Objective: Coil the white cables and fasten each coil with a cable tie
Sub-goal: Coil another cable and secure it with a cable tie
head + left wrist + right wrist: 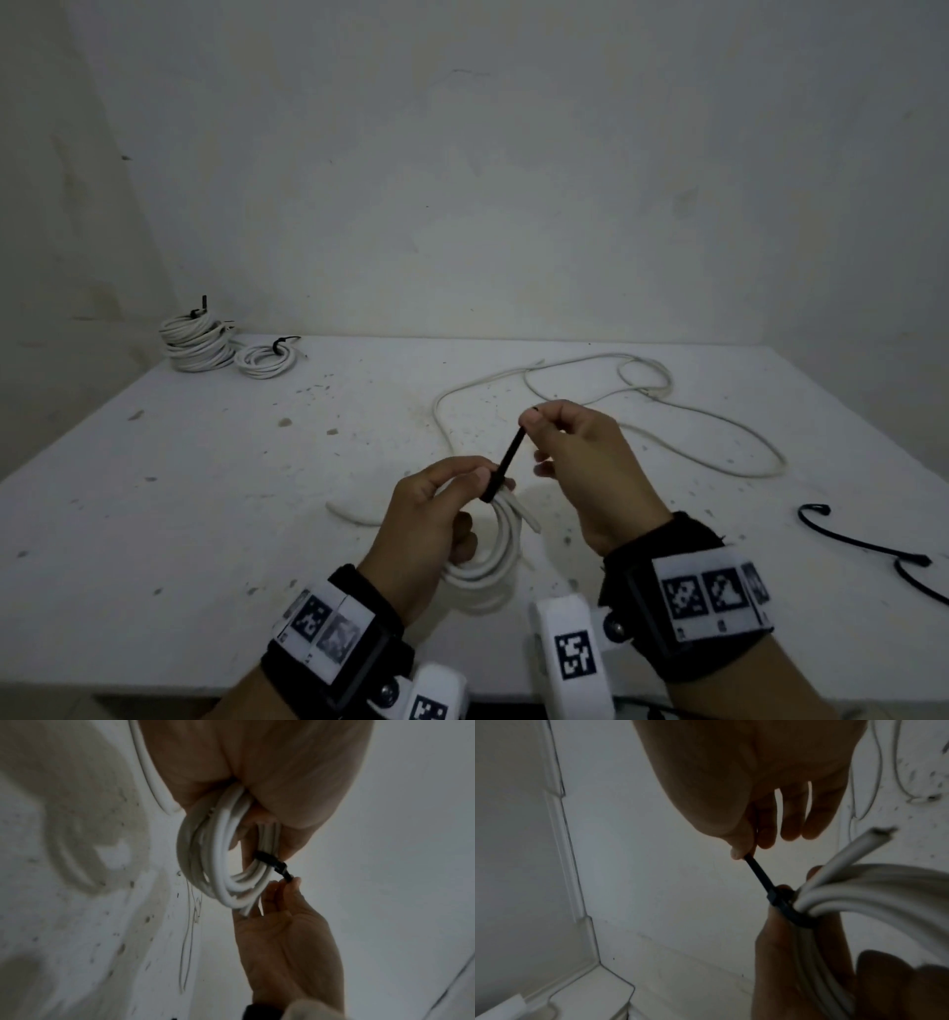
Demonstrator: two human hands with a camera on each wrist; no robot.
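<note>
The left hand [429, 506] grips a white cable coil [488, 557], fingers curled round the bundled turns, holding it above the near tabletop [205, 462]. The right hand [580, 462] pinches the free tail of a black cable tie [506, 465] between thumb and forefinger; the other fingers hang loose. The tie is looped round the turns at the top of the coil, its head against the left fingers, and its tail runs taut up and away to the right, long axis slanting from the coil toward the far right. The coil stands on edge, with one cut end [883, 832] jutting out past the tie. As I judge it, the risk is a turn or that loose end slipping out of the loop before it cinches, should the left grip slacken or the pull go sideways. Farther out lie an uncoiled white cable [642, 406], spare black ties [862, 545] at right, and tied coils [197, 342] at the far left corner.
</note>
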